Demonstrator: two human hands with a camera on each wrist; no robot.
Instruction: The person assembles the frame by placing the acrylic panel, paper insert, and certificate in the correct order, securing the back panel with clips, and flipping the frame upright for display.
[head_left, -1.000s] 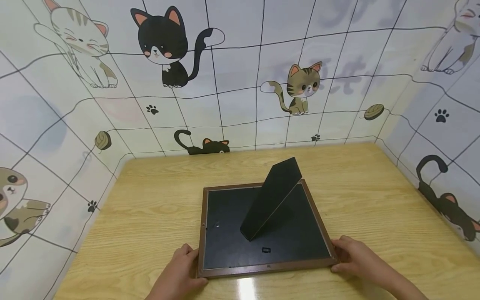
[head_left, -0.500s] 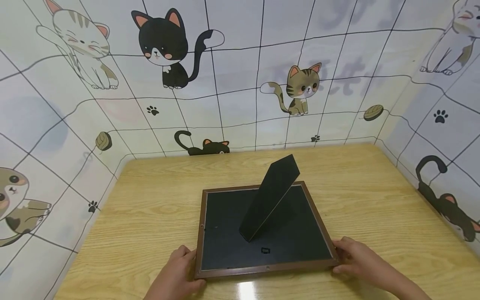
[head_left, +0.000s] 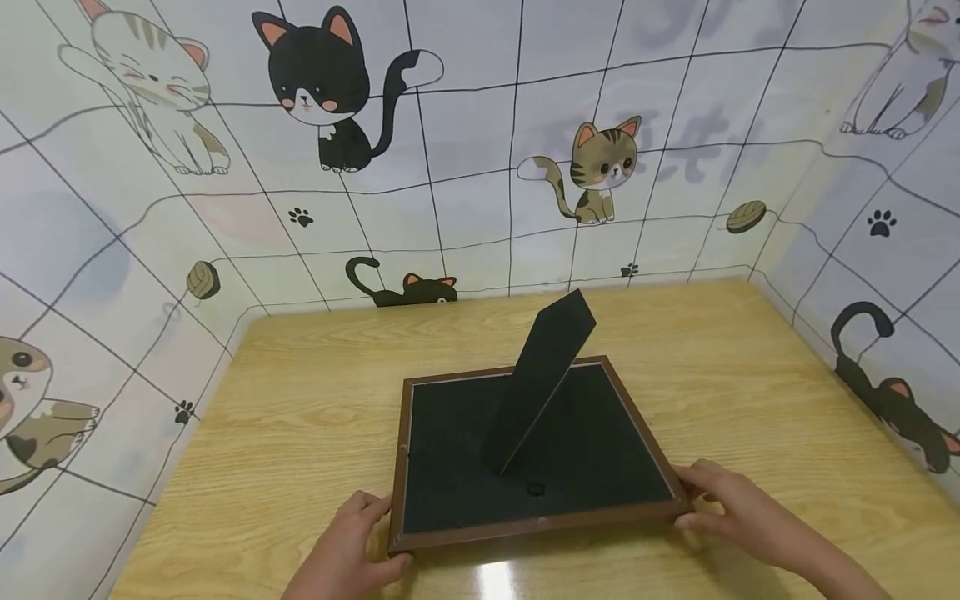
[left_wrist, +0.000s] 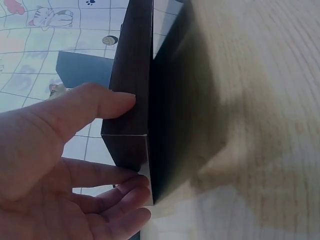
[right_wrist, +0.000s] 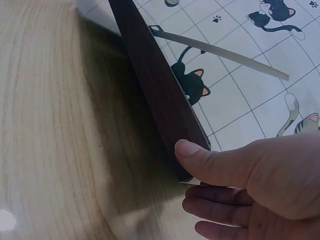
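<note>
A picture frame with a brown wooden border and black back faces down above the wooden table. Its black easel leg sticks out from the back. At the near left corner my left hand grips the frame, the thumb on the near edge and the fingers along the left side. My right hand holds the near right corner between thumb and fingers. In the wrist views the frame's edge casts a dark shadow on the table, and its near side looks raised. The frame's front is hidden.
The wooden tabletop extends around the frame on all sides. A white wall covering with cartoon cats and grid lines encloses the table at the back, left and right. Glare shines on the table's near part.
The right hand has shifted slightly right and up with the near right corner. The frame tilts a little more, and its easel leg's tip stands higher and further left. Both hands keep hold.
</note>
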